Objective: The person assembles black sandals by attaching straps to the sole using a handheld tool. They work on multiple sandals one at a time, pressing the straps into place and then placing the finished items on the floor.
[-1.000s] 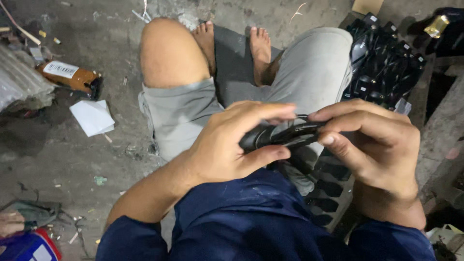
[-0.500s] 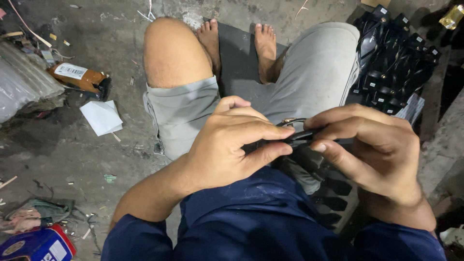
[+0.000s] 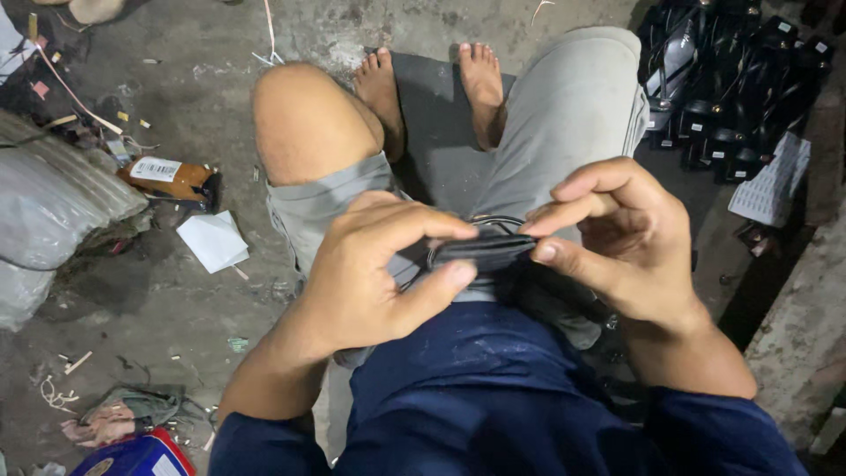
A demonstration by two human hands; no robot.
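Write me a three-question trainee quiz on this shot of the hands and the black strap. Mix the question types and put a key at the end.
1. True or false: both the left hand and the right hand grip the black strap.
2. Multiple choice: where do the stacked black sandals lie?
A. at the upper right of the picture
B. on the person's lap
C. beside the white paper at the left
3. Fill in: on the floor by the white folded paper lies a brown ____ with a white label.

Key
1. True; each hand pinches one end between thumb and fingers.
2. A
3. packet
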